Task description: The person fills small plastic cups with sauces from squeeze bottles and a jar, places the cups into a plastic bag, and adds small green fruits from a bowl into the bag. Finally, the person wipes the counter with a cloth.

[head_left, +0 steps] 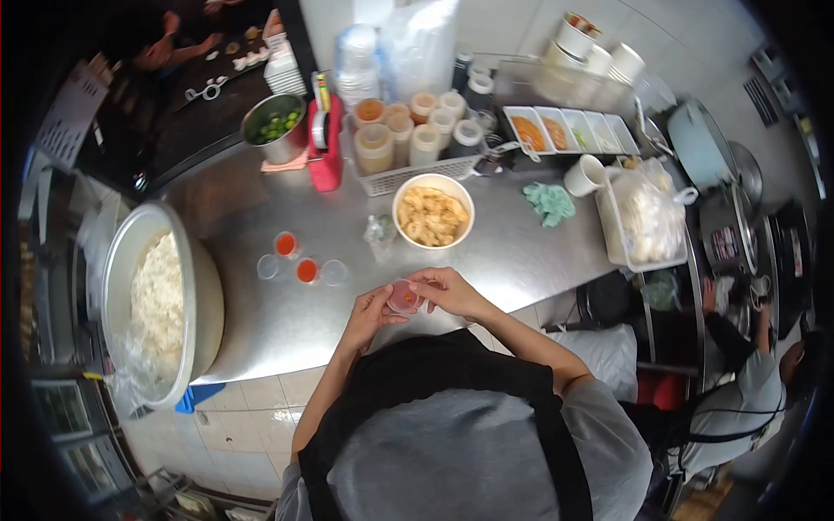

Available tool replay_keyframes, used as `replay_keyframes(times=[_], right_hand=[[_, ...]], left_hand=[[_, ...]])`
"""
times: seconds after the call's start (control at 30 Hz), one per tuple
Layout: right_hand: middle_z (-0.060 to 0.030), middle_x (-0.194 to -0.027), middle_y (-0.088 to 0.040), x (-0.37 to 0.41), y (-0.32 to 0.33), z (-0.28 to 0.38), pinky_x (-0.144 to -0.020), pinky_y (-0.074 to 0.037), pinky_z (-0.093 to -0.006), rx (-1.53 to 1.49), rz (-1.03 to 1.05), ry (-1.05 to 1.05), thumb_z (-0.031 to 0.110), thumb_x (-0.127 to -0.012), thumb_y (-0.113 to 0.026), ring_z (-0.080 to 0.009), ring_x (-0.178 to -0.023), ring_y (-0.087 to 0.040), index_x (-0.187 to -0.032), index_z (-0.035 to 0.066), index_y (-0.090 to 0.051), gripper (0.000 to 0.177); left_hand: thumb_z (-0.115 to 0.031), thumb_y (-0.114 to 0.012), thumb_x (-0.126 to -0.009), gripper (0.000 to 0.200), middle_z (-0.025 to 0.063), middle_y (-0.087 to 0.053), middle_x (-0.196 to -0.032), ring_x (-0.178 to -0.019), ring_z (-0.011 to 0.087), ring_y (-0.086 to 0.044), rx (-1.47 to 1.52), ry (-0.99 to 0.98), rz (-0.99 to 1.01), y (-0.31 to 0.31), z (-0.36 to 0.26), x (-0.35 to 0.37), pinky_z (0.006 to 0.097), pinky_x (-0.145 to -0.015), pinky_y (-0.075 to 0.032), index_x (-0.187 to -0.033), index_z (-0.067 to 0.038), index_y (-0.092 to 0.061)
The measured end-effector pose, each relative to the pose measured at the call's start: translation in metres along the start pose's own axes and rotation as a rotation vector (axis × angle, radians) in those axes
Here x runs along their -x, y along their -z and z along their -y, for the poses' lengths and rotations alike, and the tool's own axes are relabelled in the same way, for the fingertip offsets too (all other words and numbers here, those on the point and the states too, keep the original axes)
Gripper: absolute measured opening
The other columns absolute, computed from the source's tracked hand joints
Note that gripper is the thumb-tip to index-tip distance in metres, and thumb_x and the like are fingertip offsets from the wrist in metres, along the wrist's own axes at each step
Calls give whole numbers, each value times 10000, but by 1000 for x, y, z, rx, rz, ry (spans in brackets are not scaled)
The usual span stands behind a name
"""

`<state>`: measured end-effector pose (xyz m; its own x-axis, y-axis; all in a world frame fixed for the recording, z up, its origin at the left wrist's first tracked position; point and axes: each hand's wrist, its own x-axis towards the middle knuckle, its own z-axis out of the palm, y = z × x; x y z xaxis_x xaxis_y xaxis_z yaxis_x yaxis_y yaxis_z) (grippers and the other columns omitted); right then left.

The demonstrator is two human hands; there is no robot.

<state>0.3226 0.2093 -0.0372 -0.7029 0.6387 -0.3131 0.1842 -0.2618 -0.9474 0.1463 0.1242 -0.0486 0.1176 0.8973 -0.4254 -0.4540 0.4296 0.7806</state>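
Close to my body, at the counter's front edge, my left hand [371,317] and my right hand [446,290] both grip a small clear sauce cup [402,297] with a reddish tint. My fingers are closed around its rim from either side. Ahead and to the left, two small cups of red sauce [307,270] stand on the steel counter [261,326]. Two clear round lids [334,273] lie beside them. Straight ahead is a white bowl [470,214] filled with golden food pieces [427,215]. A small crumpled clear bag [380,233] sits left of the bowl.
A large tub [206,286] of white rice stands on the left. Behind the bowl, a basket [408,181] holds several squeeze bottles. On the right are a green cloth [548,203], a white cup [585,175] and a bin [614,227] of bagged food. A co-worker [738,408] stands far right.
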Motion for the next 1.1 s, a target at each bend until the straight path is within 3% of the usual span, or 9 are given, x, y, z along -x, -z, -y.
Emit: replay_keyframes(times=[0.2, 0.3, 0.47, 0.57, 0.67, 0.77, 0.87, 0.97, 1.1], right_hand=[[-94, -825, -648, 21, 49, -33, -514, -501, -244, -8, -144, -75, 202, -888, -568, -127, -655, -615, -1024, -35, -611, 277], [-88, -786, -657, 31, 93, -26, -517, -510, -238, 105, -158, -91, 191, -892, -561, -126, -651, -633, -969, -17, -647, 238], [-128, -809, -627, 16, 219, -50, -669, -487, -386, 1253, -1460, 400, 61, -767, -611, -302, -787, -601, -878, 82, -666, 126], [-128, -916, -610, 24, 249, -77, -701, -462, -417, 1171, -1134, 35, 32, -726, -634, -311, -830, -576, -843, 65, -646, 122], [-166, -967, -575, 32, 221, -73, -702, -459, -438, 1071, -584, 193, -18, -732, -578, -358, -798, -564, -802, 23, -603, 85], [-160, -951, -579, 38, 182, -55, -712, -451, -429, 817, -838, 193, -10, -742, -578, -343, -827, -562, -795, 38, -611, 79], [-125, -903, -604, 19, 227, -72, -705, -447, -397, 1017, -1320, 442, 34, -751, -602, -308, -859, -565, -819, 54, -634, 78], [-80, -874, -621, 7, 254, -49, -739, -434, -387, 1213, -1479, 340, 93, -747, -636, -280, -901, -565, -821, 69, -662, 82], [-41, -877, -625, 26, 271, -36, -786, -395, -415, 1189, -1106, 45, 159, -739, -666, -258, -914, -557, -782, 81, -677, 90]], left_hand=[[-224, -557, -905, 280, 63, -646, -903, -742, 126, -616, -491, -78, 112, -24, 21, -48, 226, -588, -512, -1053, 8, -611], [-198, -603, -873, 278, 78, -650, -868, -729, 117, -620, -389, -5, 178, -36, 39, -79, 221, -589, -514, -1037, 27, -612], [-193, -612, -861, 295, 96, -653, -853, -699, 127, -628, -374, 12, 81, -57, 52, -117, 229, -575, -521, -1030, 48, -609], [-176, -613, -850, 295, 107, -655, -846, -682, 141, -640, -386, 8, 37, -62, 64, -130, 228, -570, -526, -1027, 60, -608], [-157, -606, -843, 289, 115, -654, -839, -677, 150, -649, -400, -13, 22, -66, 64, -136, 226, -573, -530, -1020, 71, -608], [-147, -598, -841, 283, 120, -654, -837, -682, 152, -652, -364, 2, 18, -67, 62, -138, 228, -585, -537, -1013, 78, -609], [-142, -591, -842, 281, 125, -653, -840, -684, 152, -652, -352, 30, 19, -69, 58, -131, 230, -599, -542, -1011, 82, -608], [-142, -582, -846, 284, 129, -650, -843, -685, 152, -653, -339, 64, 28, -78, 52, -129, 229, -606, -545, -1018, 83, -603], [-148, -572, -855, 289, 131, -646, -838, -693, 159, -655, -307, 76, 58, -83, 49, -127, 231, -609, -548, -1020, 87, -593]])
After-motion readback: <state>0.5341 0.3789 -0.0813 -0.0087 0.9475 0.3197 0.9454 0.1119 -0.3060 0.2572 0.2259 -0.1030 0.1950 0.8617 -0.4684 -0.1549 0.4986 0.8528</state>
